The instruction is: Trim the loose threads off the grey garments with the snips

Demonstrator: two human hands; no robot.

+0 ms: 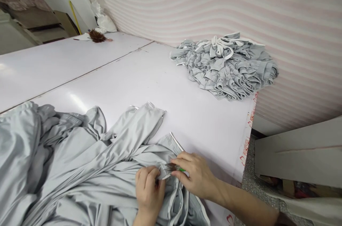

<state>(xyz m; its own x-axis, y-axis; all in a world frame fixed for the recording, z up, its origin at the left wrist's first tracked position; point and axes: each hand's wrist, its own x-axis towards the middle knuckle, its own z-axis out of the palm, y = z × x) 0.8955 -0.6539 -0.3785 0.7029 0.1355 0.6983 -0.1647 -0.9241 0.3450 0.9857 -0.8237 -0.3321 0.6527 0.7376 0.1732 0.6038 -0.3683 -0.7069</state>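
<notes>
Grey garments (88,169) with white-edged hems lie bunched across the near left of the table. My left hand (150,187) is closed on a fold of the grey fabric, its thumb and fingers pinching the cloth. Just to the right, my right hand (196,174) grips a small pair of thread snips (173,167), dark-bladed with a bit of green at the grip. The snips' tip points left and meets the fabric beside my left fingers. Whether the blades are parted is too small to tell.
A heap of gathered grey garments (227,67) sits at the table's far right, against the striped wall (213,1). At the back left are a brown tufted bundle (96,36) and a white plastic bag (105,23). The table's right edge (247,137) carries red-printed tape.
</notes>
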